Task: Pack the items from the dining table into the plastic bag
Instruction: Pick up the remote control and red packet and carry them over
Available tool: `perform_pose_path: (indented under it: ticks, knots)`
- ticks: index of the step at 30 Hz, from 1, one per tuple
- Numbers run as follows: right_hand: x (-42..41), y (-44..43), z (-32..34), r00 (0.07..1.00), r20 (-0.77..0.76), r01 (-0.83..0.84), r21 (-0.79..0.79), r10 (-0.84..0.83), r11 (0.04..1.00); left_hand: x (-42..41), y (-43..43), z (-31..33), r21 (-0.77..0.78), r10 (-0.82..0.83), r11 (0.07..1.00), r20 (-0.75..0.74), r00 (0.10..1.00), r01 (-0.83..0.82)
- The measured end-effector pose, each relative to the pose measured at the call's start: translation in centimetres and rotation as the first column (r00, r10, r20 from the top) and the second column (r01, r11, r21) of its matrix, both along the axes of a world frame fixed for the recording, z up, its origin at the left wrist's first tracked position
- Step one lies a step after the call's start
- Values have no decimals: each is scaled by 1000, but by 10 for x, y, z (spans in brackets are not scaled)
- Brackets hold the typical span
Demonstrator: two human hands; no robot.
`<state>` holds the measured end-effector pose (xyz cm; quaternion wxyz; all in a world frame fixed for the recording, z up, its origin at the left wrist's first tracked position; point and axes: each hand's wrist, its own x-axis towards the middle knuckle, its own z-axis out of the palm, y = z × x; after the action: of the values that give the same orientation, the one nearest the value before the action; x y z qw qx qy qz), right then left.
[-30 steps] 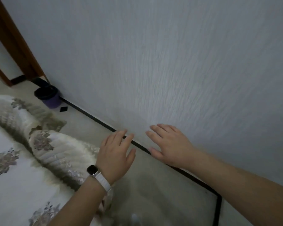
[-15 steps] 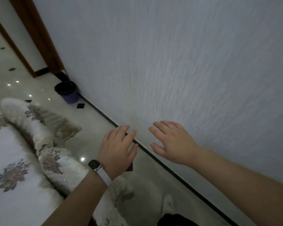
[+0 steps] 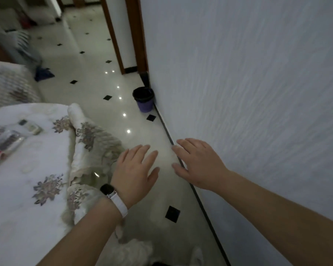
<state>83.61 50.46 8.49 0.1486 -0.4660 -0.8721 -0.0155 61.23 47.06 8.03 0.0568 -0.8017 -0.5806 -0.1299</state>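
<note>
From my seat much of this is hard to read. The items [image 3: 7, 140] at the far left of the counter [image 3: 27, 198] (draped in white with flower motifs) are blurred and partly cut off by the frame edge. I can only say they look like clear-wrapped packs with some red print, their long axis running from lower left up to the right. A pale remote-like piece [image 3: 30, 127] lies just beyond them, slantwise, its long axis running from upper left to lower right. All of it rests on the counter, well apart from both hands. The left hand [image 3: 135, 169], with a dark watch [image 3: 108, 189] on a white strap at its wrist, hovers palm down over the floor [image 3: 96, 60] just off the counter's corner. Its grip is slack, with fingers straight and holding nothing. The right hand [image 3: 198, 164] is beside it, near the wall [image 3: 258, 93], fingers spread, its grip likewise empty. A purple bin [image 3: 145, 106] with a black liner stands at the wall's foot farther off. At the bottom edge a white fuzzy shape [image 3: 136, 250] is cut off, and I cannot tell what it is.
</note>
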Motion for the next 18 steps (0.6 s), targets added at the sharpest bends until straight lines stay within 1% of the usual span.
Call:
perform_pose_path:
  ticks: [5,10,13,18]
  knots:
    - [-17,60,5,993,-46,-108,28,109,994,-14,28,12,-18,130,991,-27,991,-130]
    - [-48,133,2,979,-47,-192,97,197,977,-41,83,8,-23,226,974,-29,974,-226]
    - [-70,182,-4,976,-40,-210,103,215,972,-62,132,-3,-3,239,971,-27,971,-239]
    - [-113,277,2,980,42,-199,54,196,979,-110,234,-11,-8,226,974,6,974,-226]
